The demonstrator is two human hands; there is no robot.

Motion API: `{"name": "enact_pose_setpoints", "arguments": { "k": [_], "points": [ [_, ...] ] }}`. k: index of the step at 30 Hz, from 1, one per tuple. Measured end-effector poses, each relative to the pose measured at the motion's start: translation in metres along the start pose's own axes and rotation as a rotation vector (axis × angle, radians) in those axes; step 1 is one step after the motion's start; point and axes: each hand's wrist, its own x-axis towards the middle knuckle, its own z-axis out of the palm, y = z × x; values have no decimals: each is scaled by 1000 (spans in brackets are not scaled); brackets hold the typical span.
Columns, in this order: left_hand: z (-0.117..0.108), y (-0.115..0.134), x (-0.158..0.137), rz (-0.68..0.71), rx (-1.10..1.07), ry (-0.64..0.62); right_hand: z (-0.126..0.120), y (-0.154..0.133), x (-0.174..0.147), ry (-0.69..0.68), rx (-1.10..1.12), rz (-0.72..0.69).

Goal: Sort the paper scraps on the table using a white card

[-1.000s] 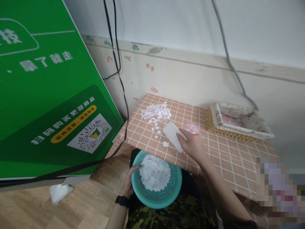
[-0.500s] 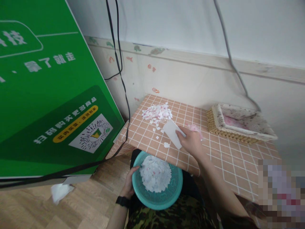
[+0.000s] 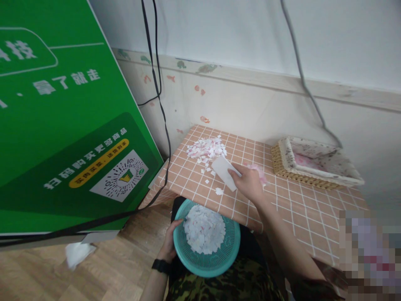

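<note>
My right hand (image 3: 248, 179) is closed on a flat white card (image 3: 224, 171), held tilted over the checked tabletop. Just beyond the card's far end lies a pile of small white and pinkish paper scraps (image 3: 206, 148), with a few loose bits (image 3: 219, 191) nearer the table's front edge. My left hand (image 3: 171, 238) grips the rim of a round teal plastic basket (image 3: 230, 255) on my lap, below the table edge. White paper scraps (image 3: 203, 230) are heaped inside it. Beside my right hand, partly hidden by it, is some pink translucent material (image 3: 258, 172).
A wicker basket (image 3: 283, 169) with a cloth liner stands at the table's back right, pink material in it. A green printed panel (image 3: 72, 125) rises on the left. Black cables (image 3: 164, 121) hang past the table's left corner. A white crumpled piece (image 3: 78, 254) lies on the floor.
My right hand and the white card have shifted slightly left and toward the scrap pile. My left hand still holds the teal basket in the same place.
</note>
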Motion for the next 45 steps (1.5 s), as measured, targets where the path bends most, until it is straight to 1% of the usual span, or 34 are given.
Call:
{"name": "enact_pose_setpoints", "arguments": {
  "k": [3,6,11,17,23,27,32,37,41,45],
  "points": [
    [2,1,-2,0,-10,5,5,-2,9,-30,-8,-14],
    [3,2,-3,-2,-27,44,9,-5,18,-53,-18,-16],
    [0,9,-5,35,-39,96,9,-8,28,-100,46,-83],
    [-9,20,-9,56,-15,30,9,-12,37,-67,-5,-116],
    [-4,24,-15,51,-28,28,17,-21,45,-75,-118,-109],
    [1,26,-20,46,-26,21,19,-24,48,-76,-99,-142],
    [5,28,-23,62,-27,34,13,-22,46,-131,-65,-202],
    [4,28,-22,68,-40,59,19,-28,56,-64,-82,-164],
    [0,26,-18,44,-34,26,25,-37,65,-114,-138,-218],
    [-4,24,-15,34,-37,27,16,-35,60,-186,-141,-251]
  ]
}}
